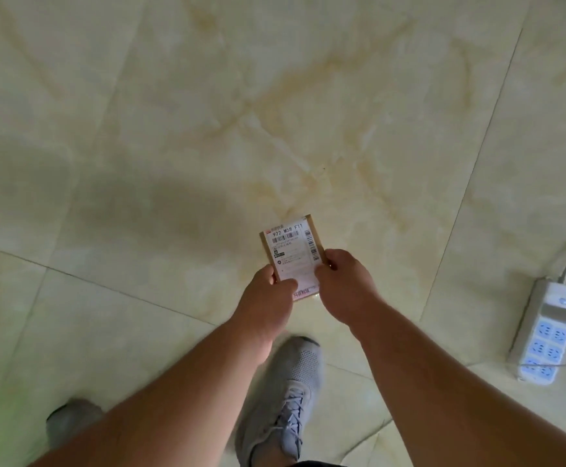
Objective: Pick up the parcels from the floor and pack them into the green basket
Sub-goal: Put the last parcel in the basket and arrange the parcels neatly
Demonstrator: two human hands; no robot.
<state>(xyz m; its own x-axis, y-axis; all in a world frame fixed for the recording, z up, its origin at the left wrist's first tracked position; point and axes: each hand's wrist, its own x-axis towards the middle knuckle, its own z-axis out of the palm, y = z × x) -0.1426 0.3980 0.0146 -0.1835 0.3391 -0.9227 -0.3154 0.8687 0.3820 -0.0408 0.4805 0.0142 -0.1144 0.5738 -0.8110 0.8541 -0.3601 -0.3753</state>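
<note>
Overhead, both hands gripped one small brown cardboard parcel with a white shipping label (pixel 291 254) above the cream marble-tiled floor (pixel 173 129): left hand (pixel 269 296) at its near-left corner, right hand (pixel 344 284) at its right edge, thumbs on the label.

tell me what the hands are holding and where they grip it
Both hold one small brown cardboard parcel with a white shipping label: the left hand pinches its lower left edge, the right hand its lower right edge.
</note>
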